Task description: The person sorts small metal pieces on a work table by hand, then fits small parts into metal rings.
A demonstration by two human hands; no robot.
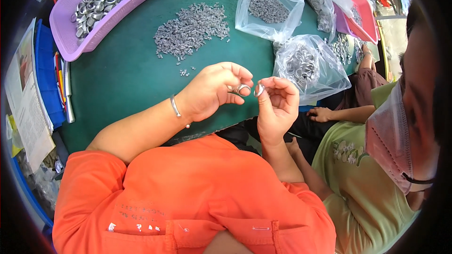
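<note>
I see the whole matter from afar as a narrow gap between two rings; the left hand (pixel 212 89) pinches a silver ring (pixel 239 88) between curled fingers and thumb, and the right hand (pixel 278 106) holds a second ring (pixel 258 90) upright between thumb and forefinger, its other fingers loosely bent; the rings sit side by side at nearly the same height, near each other but apart, as far as I can make out; being round, neither has a true long axis, though the left one shows me its hole, and the right one looks narrower, turned partly edge-on; each hand is nearest its own ring.

Both hands hang over the front edge of the green table (pixel 127 73); beyond them lies a loose heap of small grey pieces (pixel 190 30); a purple basket (pixel 70 51) of rings stands to the far left, a clear bag (pixel 332 77) with more rings lies just beyond the right hand, and another bag (pixel 244 21) holds small pieces; a co-worker in a green shirt (pixel 343 178) sits close on the right.
</note>
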